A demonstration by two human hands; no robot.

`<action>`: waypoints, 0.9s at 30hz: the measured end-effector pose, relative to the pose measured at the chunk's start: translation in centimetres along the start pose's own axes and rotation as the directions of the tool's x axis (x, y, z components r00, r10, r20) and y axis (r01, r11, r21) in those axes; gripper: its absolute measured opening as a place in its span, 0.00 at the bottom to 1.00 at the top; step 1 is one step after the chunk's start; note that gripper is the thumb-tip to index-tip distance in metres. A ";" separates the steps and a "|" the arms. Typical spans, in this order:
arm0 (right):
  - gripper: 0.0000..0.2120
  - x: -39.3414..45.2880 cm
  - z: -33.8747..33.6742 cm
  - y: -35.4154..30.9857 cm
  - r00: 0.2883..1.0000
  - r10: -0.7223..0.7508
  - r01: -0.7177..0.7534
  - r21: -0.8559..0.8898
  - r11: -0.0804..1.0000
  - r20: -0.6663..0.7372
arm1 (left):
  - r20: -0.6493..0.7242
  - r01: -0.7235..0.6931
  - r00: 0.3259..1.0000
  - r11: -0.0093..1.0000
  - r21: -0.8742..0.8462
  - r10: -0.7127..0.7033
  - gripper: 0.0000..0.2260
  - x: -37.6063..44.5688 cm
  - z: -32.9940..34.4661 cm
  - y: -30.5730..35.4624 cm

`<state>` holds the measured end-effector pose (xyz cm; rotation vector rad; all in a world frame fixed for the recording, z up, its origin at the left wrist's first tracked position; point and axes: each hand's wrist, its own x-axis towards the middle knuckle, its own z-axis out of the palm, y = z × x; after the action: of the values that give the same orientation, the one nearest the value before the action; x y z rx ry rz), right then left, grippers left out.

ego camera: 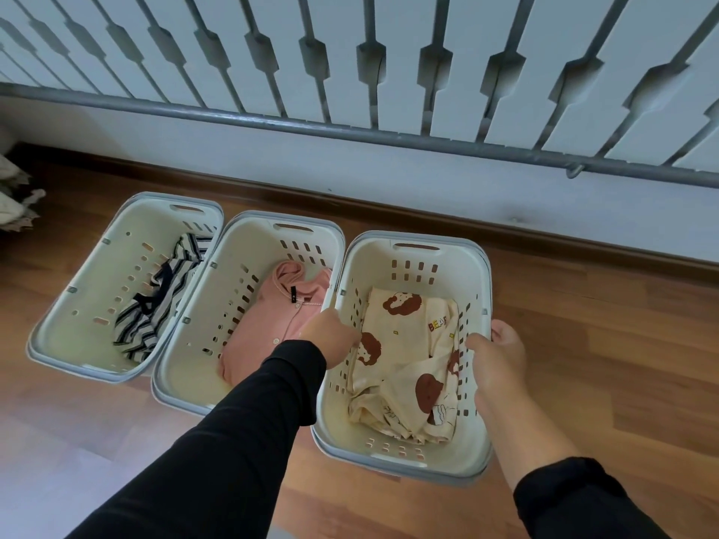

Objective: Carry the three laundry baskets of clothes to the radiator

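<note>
Black sleeves run down to both hands, which grip the long sides of the right-hand basket (412, 243). The left hand (330, 338) is curled over the basket's left rim, fingers hooked inside the wall. The right hand (496, 357) clasps the right rim, with the thumb on the outside and the fingers curled down inside against the slotted wall. Inside this basket lies a cream garment (408, 367) printed with brown bears and coloured letters.

Touching its left side stands the middle basket (241, 243), which holds a pink buttoned garment (280, 317); the left forearm crosses above its near right corner. Next to that, touching or nearly so, sits the left basket (148, 206), turned slightly, with a black, white and grey striped garment (155, 301) in it. All three baskets are white plastic with grey rims and stand in a row on the wooden floor (603, 344), near the dark skirting board (389, 212). Above them on the wall hangs the white radiator (389, 52), with a grey pipe (350, 130) running beneath it. At the far left edge lies a pale bundle of cloth (15, 196)
</note>
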<state>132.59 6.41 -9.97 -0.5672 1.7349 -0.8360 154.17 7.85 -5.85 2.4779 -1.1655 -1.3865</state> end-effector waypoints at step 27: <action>0.23 -1.0 1.8 1.6 0.986 -0.136 0.086 -0.411 0.908 -0.094 | -0.101 0.046 0.995 0.980 0.193 -0.027 0.16 0.8 -0.6 -1.4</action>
<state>134.62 7.74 -10.91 -0.9163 2.0195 -0.5944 155.67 8.14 -6.57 2.6780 -1.2994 -1.1959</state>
